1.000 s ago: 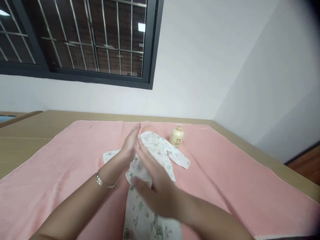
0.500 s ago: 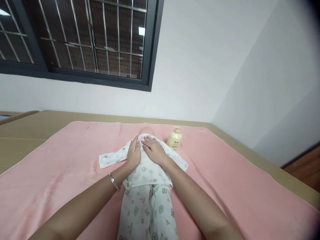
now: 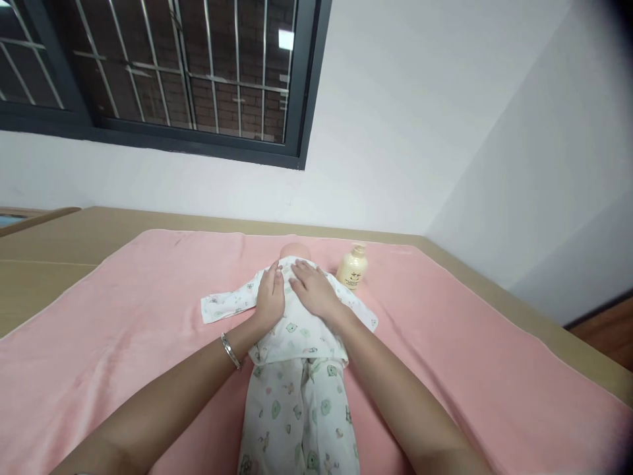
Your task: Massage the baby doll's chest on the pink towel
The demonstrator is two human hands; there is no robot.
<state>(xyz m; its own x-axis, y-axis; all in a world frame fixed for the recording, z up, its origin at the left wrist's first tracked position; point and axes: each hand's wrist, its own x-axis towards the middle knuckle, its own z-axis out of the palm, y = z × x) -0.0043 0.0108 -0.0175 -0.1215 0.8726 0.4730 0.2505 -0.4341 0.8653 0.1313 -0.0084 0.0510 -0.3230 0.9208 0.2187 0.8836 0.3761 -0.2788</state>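
A baby doll lies stretched out, its bald head [image 3: 295, 251] at the far end. It wears a white printed top [image 3: 299, 336] and matching printed trousers [image 3: 301, 415]. My left hand [image 3: 271, 293] rests on the left side of the top's chest, fingers extended and pointing away from me. On the right side of the chest lies my right hand [image 3: 312, 288], flat with its fingers stretched out. Both hands touch the cloth without gripping it. The doll's face is hidden from this angle. A silver bracelet [image 3: 230, 351] circles my left wrist.
A pale yellow pump bottle [image 3: 353, 267] stands right of the doll's shoulder. Under everything spreads a pink blanket [image 3: 148, 316] on a tan surface [image 3: 49, 247]. Behind rise a white wall [image 3: 386, 119] and a dark-framed barred window [image 3: 198, 72].
My camera view has shifted slightly, so the scene sits a little higher and further right. My hands stay on the doll's chest, with the right hand's fingers shifted slightly.
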